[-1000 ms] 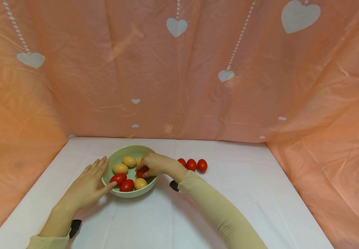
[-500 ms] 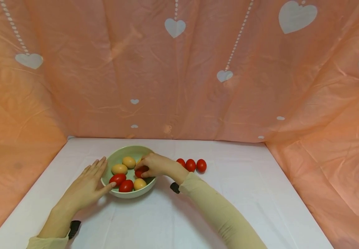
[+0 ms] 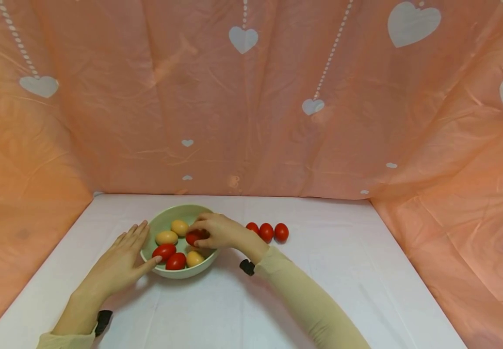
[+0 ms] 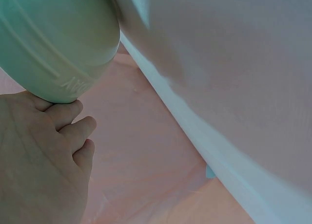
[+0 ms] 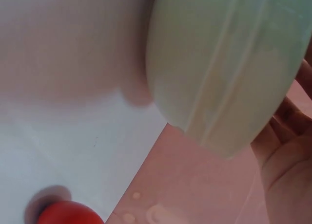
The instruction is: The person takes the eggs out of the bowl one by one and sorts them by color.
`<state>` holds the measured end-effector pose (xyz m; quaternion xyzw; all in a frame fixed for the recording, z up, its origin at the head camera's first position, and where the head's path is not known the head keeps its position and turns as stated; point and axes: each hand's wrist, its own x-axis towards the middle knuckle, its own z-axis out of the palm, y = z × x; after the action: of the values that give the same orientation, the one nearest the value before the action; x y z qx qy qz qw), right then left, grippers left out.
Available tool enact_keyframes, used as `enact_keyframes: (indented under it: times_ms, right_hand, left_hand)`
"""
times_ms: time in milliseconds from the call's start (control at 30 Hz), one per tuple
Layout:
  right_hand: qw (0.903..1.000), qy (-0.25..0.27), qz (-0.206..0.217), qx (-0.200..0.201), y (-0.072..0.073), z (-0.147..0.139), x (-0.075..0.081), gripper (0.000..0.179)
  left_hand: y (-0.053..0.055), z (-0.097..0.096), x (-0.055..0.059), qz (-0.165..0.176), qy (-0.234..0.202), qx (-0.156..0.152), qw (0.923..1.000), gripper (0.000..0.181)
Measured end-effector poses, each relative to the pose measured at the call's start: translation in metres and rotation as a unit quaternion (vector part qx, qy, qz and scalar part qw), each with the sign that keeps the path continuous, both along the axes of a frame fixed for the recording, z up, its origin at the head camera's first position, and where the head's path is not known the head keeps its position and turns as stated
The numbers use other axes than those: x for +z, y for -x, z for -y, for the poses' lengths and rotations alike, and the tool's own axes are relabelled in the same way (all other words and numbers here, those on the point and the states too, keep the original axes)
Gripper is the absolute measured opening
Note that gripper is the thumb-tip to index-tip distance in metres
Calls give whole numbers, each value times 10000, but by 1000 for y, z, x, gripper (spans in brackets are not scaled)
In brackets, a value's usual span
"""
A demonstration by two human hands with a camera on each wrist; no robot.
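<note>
In the head view a pale green bowl (image 3: 180,274) stands on the white tabletop, left of centre. Inside lie two red eggs (image 3: 164,252) and several yellowish-tan eggs (image 3: 166,237). My right hand (image 3: 222,233) reaches over the bowl's right rim and pinches another red egg (image 3: 193,236) between thumb and fingers, above the bowl's floor. My left hand (image 3: 118,261) rests against the bowl's left side, fingers straight, thumb at the front rim. The left wrist view shows the left hand's fingers (image 4: 70,114) touching the bowl's outer wall (image 4: 63,44). My right hand partly hides the bowl's right side.
Three red eggs (image 3: 266,232) lie in a row on the white table (image 3: 343,281), right of the bowl; my right hand and wrist partly cover the leftmost. A pink-orange curtain (image 3: 251,155) with white hearts encloses the back and sides.
My right hand has lifted the red egg it holds slightly and shifted it a little left within the bowl. The left hand stays at the rim. The head view has drifted slightly.
</note>
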<state>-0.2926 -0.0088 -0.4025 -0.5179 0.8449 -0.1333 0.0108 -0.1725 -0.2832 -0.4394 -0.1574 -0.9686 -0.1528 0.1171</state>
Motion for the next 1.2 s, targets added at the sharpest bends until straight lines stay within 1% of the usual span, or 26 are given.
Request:
enact_keyframes:
  times_ms: [100, 233, 400, 467, 633, 767, 867, 1067, 1200]
  right_hand:
    - [9997, 251, 37, 16, -2, -3, 0, 37]
    - [9978, 631, 201, -15, -4, -9, 1, 37]
    - [9912, 1233, 475, -109, -10, -17, 3, 38]
    - [9870, 1506, 533, -149, -11, -21, 2, 38]
    - [9756, 2124, 499, -251, -13, -30, -2, 37]
    - [9658, 2516, 516, -365, -14, -38, -7, 36]
    - [9598, 2727, 498, -445, -14, -44, -9, 36]
    - [9492, 3064, 336, -629, -15, -58, -14, 36]
    - [9413, 3271, 350, -759, -15, -68, -17, 36]
  left_hand:
    - [0, 0, 0, 19, -7, 4, 10000, 92]
    - [-1, -1, 0, -42, -15, 6, 10000, 91]
    - [-1, -1, 0, -20, -35, -9, 10000, 91]
    - [0, -1, 0, 7, -27, -12, 10000, 92]
    - [0, -1, -1, -58, -9, -14, 10000, 91]
    - [0, -1, -2, -131, -14, -19, 9999, 90]
    - [0, -1, -2, -122, -33, -20, 9999, 90]
    - [-1, -1, -1, -65, -57, -12, 10000, 90]
    - [-1, -1, -1, -64, -39, 10, 10000, 90]
